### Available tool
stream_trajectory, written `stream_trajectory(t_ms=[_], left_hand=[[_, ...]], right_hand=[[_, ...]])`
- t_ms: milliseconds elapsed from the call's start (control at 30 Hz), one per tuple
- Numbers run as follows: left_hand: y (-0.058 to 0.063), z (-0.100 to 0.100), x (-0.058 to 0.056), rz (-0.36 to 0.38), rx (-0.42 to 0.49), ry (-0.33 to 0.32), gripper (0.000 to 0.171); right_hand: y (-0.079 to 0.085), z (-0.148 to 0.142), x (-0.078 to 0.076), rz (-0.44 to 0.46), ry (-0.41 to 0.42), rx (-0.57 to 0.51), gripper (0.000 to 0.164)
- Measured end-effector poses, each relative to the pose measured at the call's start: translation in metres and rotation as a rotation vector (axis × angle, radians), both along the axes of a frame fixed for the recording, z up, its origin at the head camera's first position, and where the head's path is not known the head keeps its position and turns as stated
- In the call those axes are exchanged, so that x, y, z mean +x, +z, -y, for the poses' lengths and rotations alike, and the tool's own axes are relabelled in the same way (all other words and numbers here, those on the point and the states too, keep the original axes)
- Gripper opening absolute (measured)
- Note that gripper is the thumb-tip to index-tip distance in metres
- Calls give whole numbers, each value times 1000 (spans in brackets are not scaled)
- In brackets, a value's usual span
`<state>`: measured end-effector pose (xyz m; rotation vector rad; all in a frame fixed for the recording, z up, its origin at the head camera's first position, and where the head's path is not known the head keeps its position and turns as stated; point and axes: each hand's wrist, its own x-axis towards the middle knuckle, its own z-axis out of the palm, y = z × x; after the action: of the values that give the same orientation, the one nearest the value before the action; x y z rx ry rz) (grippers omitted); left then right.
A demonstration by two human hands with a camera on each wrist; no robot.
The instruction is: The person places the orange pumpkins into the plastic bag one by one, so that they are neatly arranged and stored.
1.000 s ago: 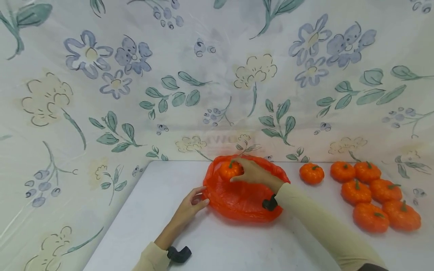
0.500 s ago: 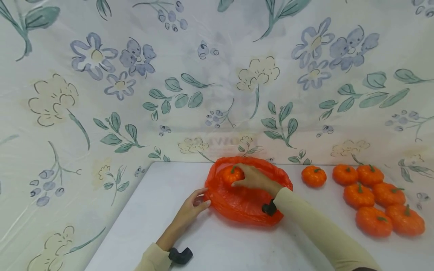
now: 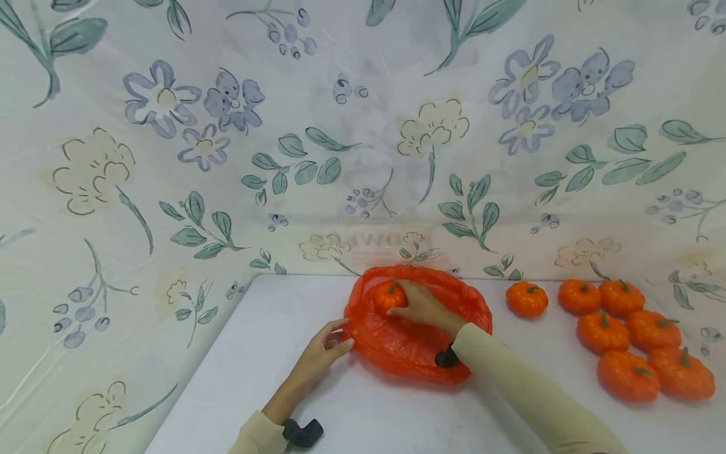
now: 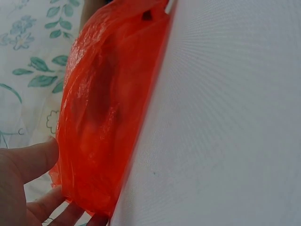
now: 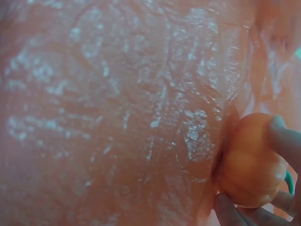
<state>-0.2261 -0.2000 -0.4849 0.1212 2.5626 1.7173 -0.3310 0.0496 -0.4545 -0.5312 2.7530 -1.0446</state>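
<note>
An orange-red plastic bag [image 3: 405,337] lies with its mouth spread wide on the white table. Inside it, toward the back left, is a small orange pumpkin [image 3: 389,298] with a green stem. My right hand [image 3: 422,304] reaches over the rim and holds this pumpkin. In the right wrist view, thumb and fingers curve round the pumpkin [image 5: 251,162], which sits against the crinkled plastic. My left hand [image 3: 317,353] is at the bag's left side, its fingertips touching the plastic. The left wrist view has the thumb and fingers spread apart along the bag [image 4: 96,136].
To the right of the bag stands a single small pumpkin [image 3: 527,299]. Several more pumpkins [image 3: 604,331] are grouped farther right. A flower-patterned sheet [image 3: 363,139] hangs behind the white table [image 3: 272,309] and along its left side.
The right hand has lowered the pumpkin slightly deeper into the bag. My left hand keeps its place at the bag's side. The whole head view has shifted a little.
</note>
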Motion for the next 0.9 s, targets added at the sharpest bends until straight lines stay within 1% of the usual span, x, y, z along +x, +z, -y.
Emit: stream_trajectory(t_ms=[167,400,533,700,800,900], left_hand=[[1,0,0,-7,-4,-2,55],[1,-1,-2,-9,-8,3,54],[0,0,-2,-6,4,-4,54],[-2,1,-1,3,25,-24,54],[-3,2,-1,-6,16,-22,52],[-3,2,-2,-14,12,-24,51]], right_hand=[[-3,3,-1,20,-29,-5,82],[-7,5,-3,19,-57,3,84],[-7,4,-3,8,-53,-23,82],[-6,-2,-2,25,-47,-67,78],[-4,-4,-2,31,-28,-48,80],[3,-6,0,41,-11,-7,80]])
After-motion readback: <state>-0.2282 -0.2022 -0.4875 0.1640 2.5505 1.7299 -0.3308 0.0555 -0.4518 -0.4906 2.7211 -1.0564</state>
